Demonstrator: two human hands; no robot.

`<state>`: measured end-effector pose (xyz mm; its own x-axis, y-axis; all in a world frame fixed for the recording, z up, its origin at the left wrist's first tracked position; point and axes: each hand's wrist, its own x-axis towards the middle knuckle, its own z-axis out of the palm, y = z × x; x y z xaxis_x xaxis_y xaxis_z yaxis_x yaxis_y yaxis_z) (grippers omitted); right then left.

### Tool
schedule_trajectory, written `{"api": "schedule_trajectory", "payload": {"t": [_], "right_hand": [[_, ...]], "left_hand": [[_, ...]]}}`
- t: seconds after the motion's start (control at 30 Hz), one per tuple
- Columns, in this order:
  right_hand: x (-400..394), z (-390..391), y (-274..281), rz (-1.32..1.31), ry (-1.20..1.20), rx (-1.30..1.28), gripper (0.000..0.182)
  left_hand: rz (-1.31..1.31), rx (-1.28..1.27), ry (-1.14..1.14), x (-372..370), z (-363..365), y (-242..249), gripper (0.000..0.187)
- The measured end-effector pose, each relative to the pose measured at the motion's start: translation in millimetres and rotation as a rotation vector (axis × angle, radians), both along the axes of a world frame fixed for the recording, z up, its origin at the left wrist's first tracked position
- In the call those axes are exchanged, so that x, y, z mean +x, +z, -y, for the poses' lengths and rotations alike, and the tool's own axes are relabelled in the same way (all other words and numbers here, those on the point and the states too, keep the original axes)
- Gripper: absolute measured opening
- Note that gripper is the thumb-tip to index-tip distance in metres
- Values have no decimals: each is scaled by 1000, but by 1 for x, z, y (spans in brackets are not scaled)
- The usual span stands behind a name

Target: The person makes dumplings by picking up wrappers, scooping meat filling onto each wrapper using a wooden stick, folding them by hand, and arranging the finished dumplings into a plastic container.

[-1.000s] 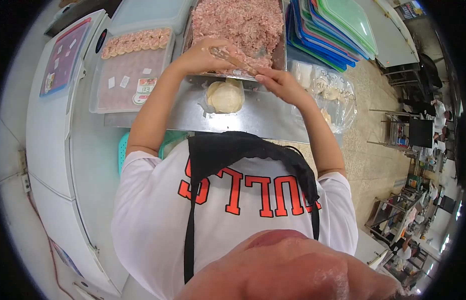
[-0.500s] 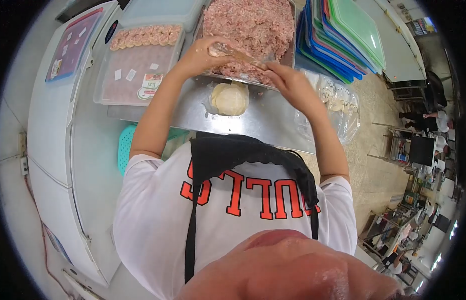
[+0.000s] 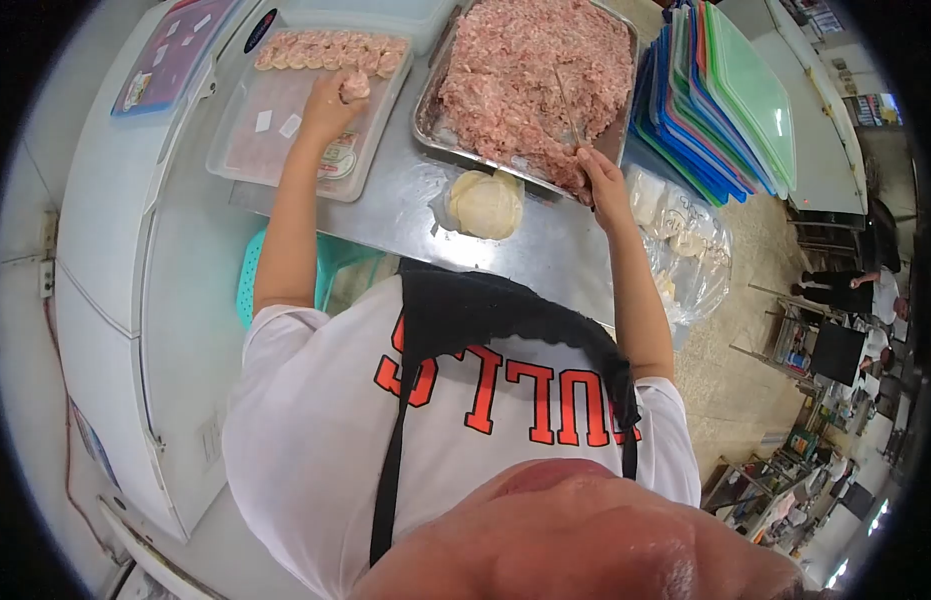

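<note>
My left hand (image 3: 328,108) is closed around a meat-filled dumpling (image 3: 356,84), just above the clear plastic container (image 3: 285,155) at upper left. Rows of similar open-topped dumplings (image 3: 330,52) line that container's far end. My right hand (image 3: 605,185) grips the handle of a thin, flat spatula (image 3: 573,118), whose blade rests in the ground meat (image 3: 530,75). The meat fills much of a metal tray (image 3: 435,140). Between my arms, a stack of round dumpling wrappers (image 3: 485,205) lies on the steel table.
Colored plastic lids (image 3: 720,110) are stacked right of the tray. Plastic bags of wrappers (image 3: 685,235) lie at the table's right end. A teal stool (image 3: 253,275) stands below the table. A labeled container (image 3: 170,55) sits on the white freezer at left. People work at far right.
My left hand has moved left from above the meat tray to the container, carrying the dumpling. My right hand has lowered the spatula into the meat. The view has shifted slightly.
</note>
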<state>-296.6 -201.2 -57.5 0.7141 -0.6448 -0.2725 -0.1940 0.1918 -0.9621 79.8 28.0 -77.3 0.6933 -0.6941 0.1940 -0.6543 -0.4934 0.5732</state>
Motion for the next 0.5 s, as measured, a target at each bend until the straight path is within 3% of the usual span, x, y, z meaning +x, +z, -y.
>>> {"api": "schedule_trajectory", "payload": {"t": [0.17,0.23,0.37,0.47,0.5], "right_hand": [[0,0,-1,14,-23,11,27],[0,-1,-1,13,-32,7,27],[0,-3,0,6,-53,-9,27],[0,-2,-1,-82,-40,-82,29],[2,-3,0,-84,-46,-80,29]], "left_hand": [[-141,-32,-31,-14,14,1,67],[-6,-88,-61,-5,19,-17,76],[-81,-7,-78,-4,31,-5,78],[57,-135,-197,1,36,-12,76],[-61,-83,-197,-1,36,-6,76]]}}
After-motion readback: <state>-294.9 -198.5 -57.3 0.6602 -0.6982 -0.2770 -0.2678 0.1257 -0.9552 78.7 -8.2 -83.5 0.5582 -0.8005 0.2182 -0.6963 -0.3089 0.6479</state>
